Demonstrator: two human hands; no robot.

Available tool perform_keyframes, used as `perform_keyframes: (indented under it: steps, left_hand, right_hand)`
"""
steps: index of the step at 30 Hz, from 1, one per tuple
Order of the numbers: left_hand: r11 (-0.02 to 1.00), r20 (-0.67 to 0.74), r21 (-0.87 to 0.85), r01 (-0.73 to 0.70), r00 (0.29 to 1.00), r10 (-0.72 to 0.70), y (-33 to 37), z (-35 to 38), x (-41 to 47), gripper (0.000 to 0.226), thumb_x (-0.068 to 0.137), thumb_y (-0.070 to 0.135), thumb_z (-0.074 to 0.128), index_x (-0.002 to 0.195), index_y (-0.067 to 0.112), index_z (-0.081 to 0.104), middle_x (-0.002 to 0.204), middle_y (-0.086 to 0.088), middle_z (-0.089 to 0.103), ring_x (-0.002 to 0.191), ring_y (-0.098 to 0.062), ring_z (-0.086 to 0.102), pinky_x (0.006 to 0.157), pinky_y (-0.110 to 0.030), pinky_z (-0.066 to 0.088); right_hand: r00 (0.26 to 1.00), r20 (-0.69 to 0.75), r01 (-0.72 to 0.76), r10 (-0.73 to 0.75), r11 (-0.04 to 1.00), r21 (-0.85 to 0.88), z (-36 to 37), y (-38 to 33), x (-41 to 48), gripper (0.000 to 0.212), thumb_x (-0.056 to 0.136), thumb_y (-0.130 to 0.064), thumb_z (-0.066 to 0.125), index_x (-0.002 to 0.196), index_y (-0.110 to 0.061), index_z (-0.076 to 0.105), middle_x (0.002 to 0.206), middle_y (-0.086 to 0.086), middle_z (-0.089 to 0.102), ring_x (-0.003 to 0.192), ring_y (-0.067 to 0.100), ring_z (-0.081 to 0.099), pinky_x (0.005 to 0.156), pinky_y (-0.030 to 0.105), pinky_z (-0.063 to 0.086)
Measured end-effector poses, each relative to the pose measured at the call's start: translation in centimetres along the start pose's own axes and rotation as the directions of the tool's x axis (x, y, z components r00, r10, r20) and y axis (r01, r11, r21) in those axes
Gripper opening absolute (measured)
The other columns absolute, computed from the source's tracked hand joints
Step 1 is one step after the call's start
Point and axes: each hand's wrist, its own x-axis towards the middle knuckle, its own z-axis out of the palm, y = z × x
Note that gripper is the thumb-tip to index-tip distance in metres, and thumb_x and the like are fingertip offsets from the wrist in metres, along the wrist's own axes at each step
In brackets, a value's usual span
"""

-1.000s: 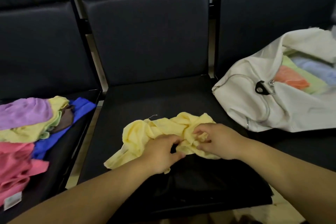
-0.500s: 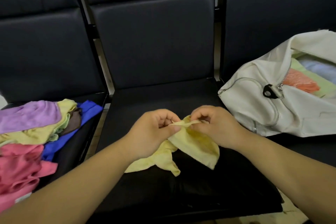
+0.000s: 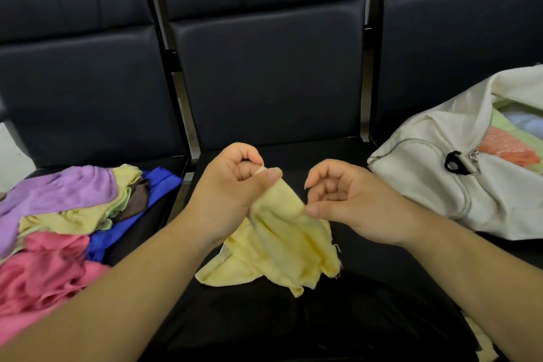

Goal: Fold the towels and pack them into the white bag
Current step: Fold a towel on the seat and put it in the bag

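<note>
One pale yellow cloth towel (image 3: 282, 244), corner pinched in my left hand (image 3: 232, 188) grip; right hand (image 3: 352, 206) grip half-curled, thumb at cloth, hold unclear. One white fabric bag (image 3: 426, 185).

The pale yellow towel (image 3: 282, 244) in the middle is plain. On the left lie a lilac towel (image 3: 58, 194), a yellow towel (image 3: 67, 219), a brown towel (image 3: 136, 198), a blue towel (image 3: 163, 182) and a pink towel (image 3: 38, 273). The white bag (image 3: 426, 185) on the right shows an orange towel (image 3: 505, 147). The seats (image 3: 264, 82) are dark navy.
</note>
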Motion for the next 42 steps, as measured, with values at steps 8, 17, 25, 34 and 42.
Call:
perform_keyframes:
  steps: [8,17,25,34,42]
  left_hand:
    - [0.998,-0.014,0.026,-0.055,0.998,0.056,0.5,0.7,-0.3,0.014,0.081,0.025,0.08,0.08,0.02,0.066,0.065,-0.001,0.067,0.057,-0.016,0.061,0.054,-0.029,0.051]
    - [0.999,0.32,0.005,0.054,0.946,-0.053,0.5,-1.2,0.0,0.046,0.087,-0.003,0.068,0.129,0.015,0.067,0.118,-0.013,0.073,0.113,-0.031,0.069,0.093,-0.041,0.057]
    - [0.994,0.168,0.109,0.021,0.985,-0.039,-0.1,0.2,0.2,0.048,0.085,0.0,0.076,0.119,0.033,0.072,0.095,0.006,0.068,0.089,-0.014,0.067,0.084,-0.032,0.054]
    - [0.985,0.327,0.076,0.156,0.929,-0.173,-1.1,0.6,0.0,0.036,0.083,-0.003,0.077,0.108,0.008,0.054,0.095,-0.007,0.074,0.088,-0.022,0.072,0.076,-0.036,0.056]
    - [0.99,0.281,0.068,0.126,0.949,-0.14,-0.3,-0.8,0.5,0.017,0.085,0.017,0.075,0.102,0.014,0.073,0.093,-0.013,0.074,0.085,-0.027,0.071,0.076,-0.038,0.058]
  right_hand:
    - [0.997,-0.052,0.053,-0.049,0.995,0.09,1.4,-0.4,0.8,0.029,0.08,-0.005,0.083,0.093,-0.014,0.058,0.108,0.005,0.071,0.089,0.023,0.067,0.088,0.042,0.058]
    - [0.999,-0.033,0.008,0.0,0.97,0.242,0.5,-0.4,1.2,0.027,0.075,-0.013,0.085,0.083,-0.018,0.06,0.085,0.007,0.064,0.081,0.024,0.061,0.072,0.035,0.055]
    - [1.0,0.005,0.013,-0.015,0.961,0.277,0.1,-1.0,1.2,0.022,0.077,-0.01,0.083,0.083,-0.025,0.068,0.083,0.005,0.069,0.079,0.019,0.066,0.073,0.033,0.056]
    - [0.991,-0.128,0.071,-0.037,0.96,0.272,-0.6,-1.5,0.9,0.021,0.082,-0.004,0.074,0.094,-0.021,0.073,0.095,0.008,0.072,0.089,0.023,0.068,0.081,0.038,0.057]
    - [0.985,-0.171,0.068,-0.02,0.959,0.276,-2.8,-0.8,0.3,0.022,0.088,-0.003,0.067,0.098,-0.022,0.073,0.092,0.005,0.069,0.088,0.022,0.067,0.082,0.037,0.057]
